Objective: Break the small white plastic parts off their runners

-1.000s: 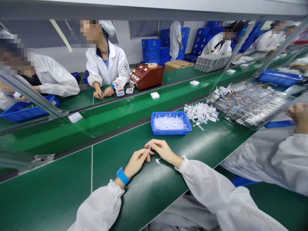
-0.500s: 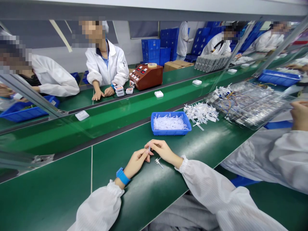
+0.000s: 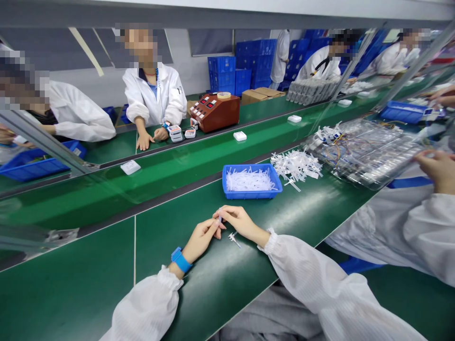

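My left hand (image 3: 201, 238) and my right hand (image 3: 239, 221) meet above the green bench, fingertips together. Pinched between them is a small translucent white plastic strip (image 3: 220, 218), mostly covered by fingers. On the bench just below my right hand lies a small white plastic part with a thin stem (image 3: 233, 239). Beyond my hands stands a blue tray (image 3: 250, 194) holding many clear-white strips (image 3: 250, 181). To its right, a heap of white plastic parts (image 3: 296, 165) rests directly on the bench.
A green conveyor belt (image 3: 192, 158) carries white square cases (image 3: 240, 136) past the far side. Clear blister trays with wired parts (image 3: 366, 151) lie at right, near a co-worker's hand (image 3: 439, 168). Across the belt are a red-brown control box (image 3: 216, 113) and a seated person (image 3: 154, 94).
My hands hold almost the same pose. White cases on the belt have shifted right. At right, the co-worker's hand has moved left over the blister trays.
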Action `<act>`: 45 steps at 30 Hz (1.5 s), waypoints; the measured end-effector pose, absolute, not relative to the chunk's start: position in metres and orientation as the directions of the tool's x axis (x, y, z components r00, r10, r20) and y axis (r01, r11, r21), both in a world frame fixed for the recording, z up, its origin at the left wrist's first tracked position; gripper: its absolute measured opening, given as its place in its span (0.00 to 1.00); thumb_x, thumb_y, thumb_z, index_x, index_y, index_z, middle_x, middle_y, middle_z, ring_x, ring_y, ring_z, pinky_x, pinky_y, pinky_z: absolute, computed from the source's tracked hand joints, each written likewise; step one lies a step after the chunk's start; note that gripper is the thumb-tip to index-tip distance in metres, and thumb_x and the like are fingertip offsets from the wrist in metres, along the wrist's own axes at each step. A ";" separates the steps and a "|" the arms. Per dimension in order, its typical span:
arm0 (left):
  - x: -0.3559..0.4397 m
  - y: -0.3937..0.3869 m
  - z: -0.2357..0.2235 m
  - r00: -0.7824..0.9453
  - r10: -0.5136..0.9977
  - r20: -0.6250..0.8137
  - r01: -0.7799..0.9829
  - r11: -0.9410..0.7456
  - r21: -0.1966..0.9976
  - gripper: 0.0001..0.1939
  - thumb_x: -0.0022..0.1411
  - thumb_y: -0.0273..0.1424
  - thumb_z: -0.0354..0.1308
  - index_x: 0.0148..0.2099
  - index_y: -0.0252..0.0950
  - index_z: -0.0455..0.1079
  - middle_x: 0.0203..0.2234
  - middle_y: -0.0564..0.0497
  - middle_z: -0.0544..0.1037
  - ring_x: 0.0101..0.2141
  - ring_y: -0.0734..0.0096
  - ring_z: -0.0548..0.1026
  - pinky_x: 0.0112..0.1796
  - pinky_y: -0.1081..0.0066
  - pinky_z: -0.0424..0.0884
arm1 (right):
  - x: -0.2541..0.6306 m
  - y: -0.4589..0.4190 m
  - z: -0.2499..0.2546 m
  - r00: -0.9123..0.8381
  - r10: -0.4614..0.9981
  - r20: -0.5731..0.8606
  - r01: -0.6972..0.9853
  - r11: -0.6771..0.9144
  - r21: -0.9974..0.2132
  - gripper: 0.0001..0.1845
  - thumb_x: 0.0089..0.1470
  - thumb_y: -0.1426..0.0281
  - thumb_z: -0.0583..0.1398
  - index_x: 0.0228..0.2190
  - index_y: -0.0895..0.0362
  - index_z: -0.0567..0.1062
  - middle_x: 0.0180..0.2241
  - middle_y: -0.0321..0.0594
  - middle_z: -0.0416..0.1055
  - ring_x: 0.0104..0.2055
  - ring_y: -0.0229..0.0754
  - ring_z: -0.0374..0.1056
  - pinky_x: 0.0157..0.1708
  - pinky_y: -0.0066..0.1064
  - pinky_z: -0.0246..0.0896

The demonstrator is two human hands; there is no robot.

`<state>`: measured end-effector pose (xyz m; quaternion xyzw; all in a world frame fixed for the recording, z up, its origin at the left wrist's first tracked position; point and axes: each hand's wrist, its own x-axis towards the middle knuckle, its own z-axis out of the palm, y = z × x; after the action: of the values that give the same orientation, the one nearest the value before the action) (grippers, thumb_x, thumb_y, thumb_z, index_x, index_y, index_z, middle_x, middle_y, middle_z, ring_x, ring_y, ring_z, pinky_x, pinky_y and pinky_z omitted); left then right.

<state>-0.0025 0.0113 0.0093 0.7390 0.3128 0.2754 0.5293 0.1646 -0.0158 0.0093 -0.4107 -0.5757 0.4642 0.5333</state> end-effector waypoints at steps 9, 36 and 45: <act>-0.002 0.010 0.013 0.636 0.770 0.049 0.142 -0.179 0.973 0.17 0.64 0.40 0.50 0.32 0.33 0.70 0.22 0.53 0.71 0.25 0.74 0.68 0.32 0.73 0.66 | 0.163 -0.014 0.005 -0.067 0.946 0.318 -0.046 0.316 -0.948 0.16 0.56 0.60 0.58 0.29 0.60 0.78 0.32 0.41 0.71 0.35 0.38 0.68 0.38 0.31 0.62; 0.000 -0.002 0.010 0.834 0.498 0.238 0.246 -0.722 0.647 0.16 0.63 0.32 0.53 0.54 0.43 0.68 0.50 0.46 0.72 0.52 0.61 0.65 0.52 0.58 0.60 | 0.193 -0.007 0.023 0.298 0.814 0.498 0.156 0.473 -0.867 0.12 0.58 0.64 0.57 0.30 0.56 0.77 0.32 0.40 0.71 0.37 0.40 0.67 0.41 0.33 0.61; 0.001 -0.005 0.005 0.850 0.462 0.253 0.289 -0.811 0.509 0.12 0.66 0.33 0.49 0.47 0.44 0.72 0.54 0.46 0.68 0.54 0.59 0.62 0.52 0.57 0.60 | 0.181 -0.015 0.020 0.119 0.849 0.514 0.250 0.476 -0.843 0.15 0.62 0.64 0.52 0.31 0.57 0.74 0.33 0.40 0.68 0.37 0.39 0.65 0.41 0.32 0.60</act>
<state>0.0008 -0.0052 0.0045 0.9332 0.2012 0.1855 0.2329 0.1813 -0.0154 0.0199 -0.4470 -0.6151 0.2497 0.5996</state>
